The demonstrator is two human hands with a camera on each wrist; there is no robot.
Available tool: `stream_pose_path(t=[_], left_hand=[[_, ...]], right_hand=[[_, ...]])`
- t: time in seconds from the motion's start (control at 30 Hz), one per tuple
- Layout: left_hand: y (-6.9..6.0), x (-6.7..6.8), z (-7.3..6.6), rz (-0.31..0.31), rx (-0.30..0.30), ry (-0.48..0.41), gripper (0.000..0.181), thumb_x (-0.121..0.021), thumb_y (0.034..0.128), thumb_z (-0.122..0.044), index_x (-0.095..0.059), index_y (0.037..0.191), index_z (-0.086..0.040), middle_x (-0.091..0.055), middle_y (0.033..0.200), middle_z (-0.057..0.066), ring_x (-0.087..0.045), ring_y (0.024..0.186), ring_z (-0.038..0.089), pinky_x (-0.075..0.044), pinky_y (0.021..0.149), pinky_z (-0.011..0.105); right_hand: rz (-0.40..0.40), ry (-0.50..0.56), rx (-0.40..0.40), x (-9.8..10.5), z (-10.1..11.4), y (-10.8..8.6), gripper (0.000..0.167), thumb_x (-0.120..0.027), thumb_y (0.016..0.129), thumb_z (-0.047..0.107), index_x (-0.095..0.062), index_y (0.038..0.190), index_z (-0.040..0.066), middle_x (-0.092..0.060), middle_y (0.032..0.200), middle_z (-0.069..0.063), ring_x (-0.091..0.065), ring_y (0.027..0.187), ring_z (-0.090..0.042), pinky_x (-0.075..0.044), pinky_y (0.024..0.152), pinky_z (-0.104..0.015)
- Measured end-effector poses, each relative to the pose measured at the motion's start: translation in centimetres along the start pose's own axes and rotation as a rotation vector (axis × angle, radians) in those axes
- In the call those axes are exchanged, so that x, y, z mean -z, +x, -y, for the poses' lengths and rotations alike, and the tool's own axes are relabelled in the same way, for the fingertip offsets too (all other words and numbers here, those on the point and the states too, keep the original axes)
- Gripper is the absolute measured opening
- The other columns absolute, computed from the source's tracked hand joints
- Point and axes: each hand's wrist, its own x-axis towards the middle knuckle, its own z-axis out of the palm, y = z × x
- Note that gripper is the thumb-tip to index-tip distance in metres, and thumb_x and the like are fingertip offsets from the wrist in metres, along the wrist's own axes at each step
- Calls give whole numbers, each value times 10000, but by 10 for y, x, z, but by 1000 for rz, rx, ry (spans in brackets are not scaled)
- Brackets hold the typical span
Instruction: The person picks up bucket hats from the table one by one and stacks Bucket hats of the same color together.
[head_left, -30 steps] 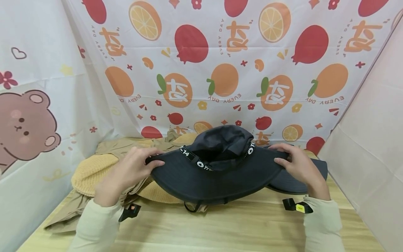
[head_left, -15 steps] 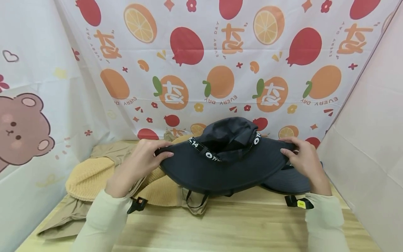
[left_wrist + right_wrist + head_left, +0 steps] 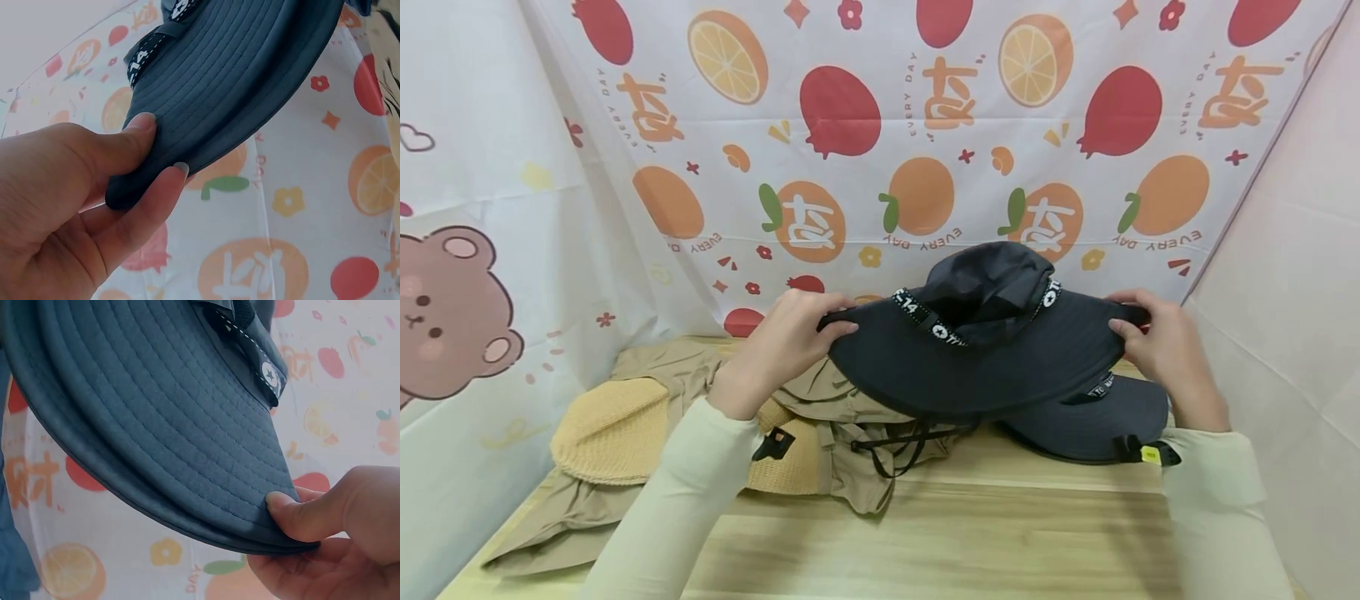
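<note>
A black bucket hat (image 3: 970, 358) with a lettered band hangs in the air over the table, its crown toward the back wall. My left hand (image 3: 782, 342) pinches the left end of its wide brim, thumb on one face and fingers on the other. At the opposite end my right hand (image 3: 1172, 350) grips the brim the same way. The stitched brim (image 3: 200, 81) fills much of the left wrist view, and the right wrist view shows the thumb pressed on the brim (image 3: 187, 444). A second dark hat (image 3: 1090, 425) lies on the table below, partly covered.
Tan fabric hats (image 3: 857, 450) with a black cord lie in a heap at left centre, mixed with yellow straw-like hats (image 3: 613, 429). The wooden table (image 3: 970, 542) extends in front. A fruit-print cloth (image 3: 865, 208) hangs behind, and a pale sheet (image 3: 1285, 292) stands at the right.
Both hands have raised the black hat and carried it rightward, keeping hold of the brim. More of the tan hats and the second dark hat's band now shows.
</note>
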Motion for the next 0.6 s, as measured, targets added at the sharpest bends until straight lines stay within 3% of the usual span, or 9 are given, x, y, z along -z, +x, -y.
stream_pose_path(t=[0.1, 0.2, 0.27, 0.4, 0.53, 0.6], left_hand=[[15, -3, -4, 14, -5, -5, 191, -748, 938, -84, -763, 1126, -53, -789, 1008, 101, -691, 747, 184, -532, 678, 345], [29, -8, -7, 31, -23, -17, 186, -712, 957, -52, -754, 1138, -32, -786, 1031, 134, -686, 712, 205, -538, 662, 354], [41, -11, -10, 42, -40, -21, 195, -697, 961, -33, -747, 1149, -15, -782, 1052, 156, -673, 690, 218, -532, 650, 353], [64, -16, -14, 50, -58, -45, 221, -687, 963, -19, -739, 1177, 0, -770, 1126, 170, -708, 785, 254, -557, 711, 377], [87, -21, -15, 33, -62, -50, 230, -674, 973, -30, -736, 1193, 0, -762, 1160, 177, -734, 928, 300, -577, 779, 411], [97, -23, -17, 15, -54, -48, 224, -658, 983, -35, -733, 1192, -3, -764, 1141, 178, -729, 931, 308, -574, 777, 420]], right_hand=[[-24, -23, -21, 11, -4, 7, 310, -662, 958, 10, -671, 1268, 11, -684, 1125, -329, -666, 919, -455, -436, 647, -239], [-40, -50, -47, 22, -9, 14, 320, -643, 969, 11, -657, 1288, 3, -655, 1173, -351, -632, 978, -486, -445, 702, -349], [-56, -63, -61, 30, -13, 18, 322, -630, 974, 9, -651, 1295, 4, -643, 1200, -356, -615, 999, -494, -432, 715, -358], [-110, -75, -76, 46, -18, 28, 325, -601, 975, -6, -648, 1296, -10, -636, 1219, -367, -603, 1042, -512, -451, 742, -359], [-181, -80, -71, 58, -19, 41, 327, -561, 975, -13, -649, 1289, -34, -638, 1221, -380, -575, 1125, -551, -452, 895, -608], [-223, -78, -71, 63, -19, 48, 329, -543, 979, -3, -654, 1286, -42, -644, 1219, -381, -564, 1146, -562, -425, 953, -645]])
